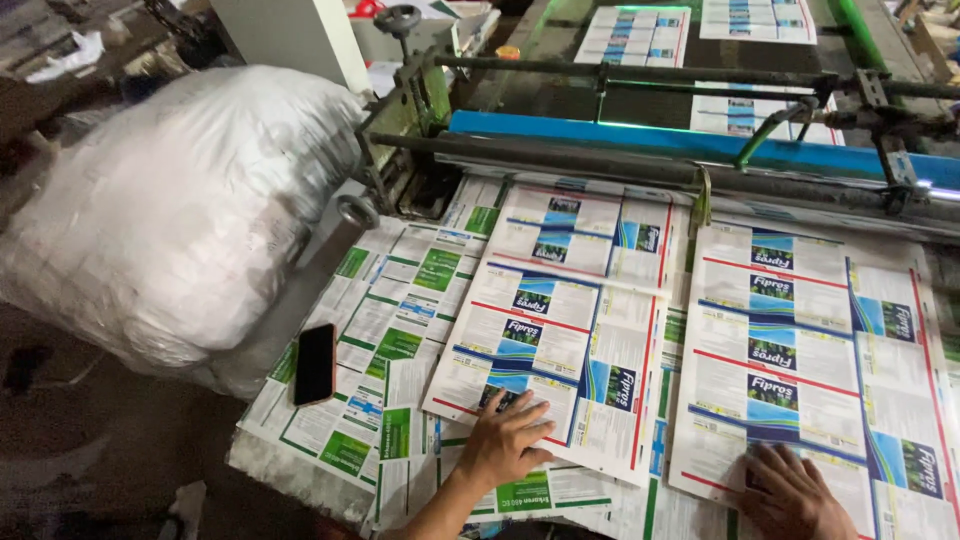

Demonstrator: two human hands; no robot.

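Two flat, spread hands, left hand (507, 436) and right hand (792, 490), pressed printed sheets (560, 340) holding nothing, so a push might have slid the phone (315, 363) off the tabletop (262, 452)

Two bare hands reach forward, palms down with fingers spread flat: the left hand (508, 440) on an outstretched forearm, the right hand (793, 492) lower, near the bottom edge
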